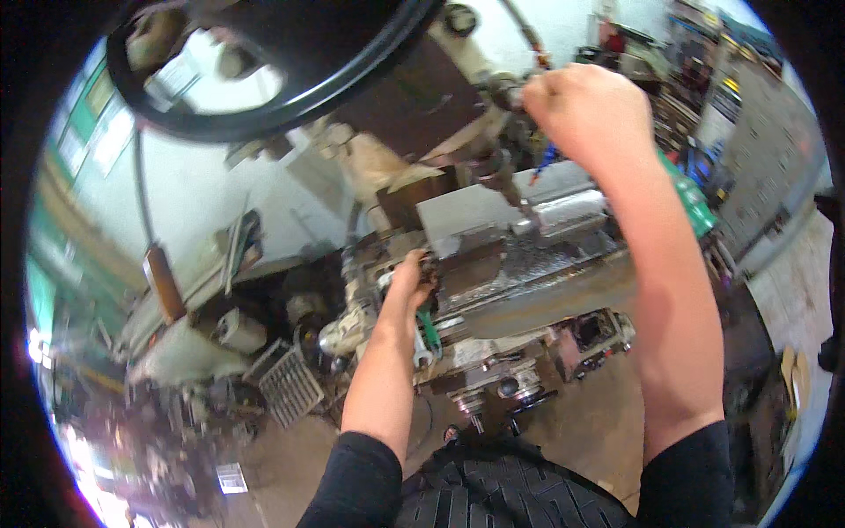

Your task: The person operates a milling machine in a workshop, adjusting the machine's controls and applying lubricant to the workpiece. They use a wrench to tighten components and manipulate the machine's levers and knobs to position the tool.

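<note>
My right hand (591, 110) is raised in a closed grip beside a metal fitting (504, 89) on the machine head; the fingers hide what they hold. Lower down, my left hand (410, 280) curls around a dark part at the left end of the machine table, its kind unclear. Just below that hand are a green strip-like thing (429, 331) and a metal wrench (422, 354). Between my arms, a tool spindle (493, 167) points down towards a shiny cylindrical metal workpiece (570, 214). Metal chips lie around the workpiece on the wet-looking machine bed (528, 273).
A big black ring (264, 132) looms at the upper left. Handwheels and levers (519, 387) jut from the machine's front, near my body. A grey crate (289, 387) stands left, a grey perforated panel (775, 132) right. Tools crowd the shelf (695, 88) at the back right.
</note>
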The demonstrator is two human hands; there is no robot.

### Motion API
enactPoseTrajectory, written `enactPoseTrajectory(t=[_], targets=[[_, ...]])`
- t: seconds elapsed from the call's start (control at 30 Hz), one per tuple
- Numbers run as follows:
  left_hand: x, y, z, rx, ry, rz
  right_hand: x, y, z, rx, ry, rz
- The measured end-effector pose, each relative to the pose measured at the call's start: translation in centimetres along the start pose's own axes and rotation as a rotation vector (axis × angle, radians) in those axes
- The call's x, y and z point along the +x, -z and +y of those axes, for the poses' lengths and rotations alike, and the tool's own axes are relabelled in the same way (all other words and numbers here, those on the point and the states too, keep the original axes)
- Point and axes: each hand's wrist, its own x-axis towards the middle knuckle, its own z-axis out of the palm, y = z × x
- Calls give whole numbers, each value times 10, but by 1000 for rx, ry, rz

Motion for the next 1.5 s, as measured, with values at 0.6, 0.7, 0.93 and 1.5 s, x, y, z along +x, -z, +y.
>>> enactPoseTrajectory(t=[0.6, 0.7, 0.93, 1.5], targets=[[-167, 119, -92, 1180, -286, 512, -40, -1, -32, 208, -70, 622], [-164, 126, -74, 1095, -300, 388, -115, 3, -101, 719, 55, 516], [-204, 160, -35, 1081, -299, 5, -234, -119, -301, 1018, -475, -1253], [-41, 220, 94, 1322, -1032, -188, -189, -93, -291, 1127, -723, -1235]])
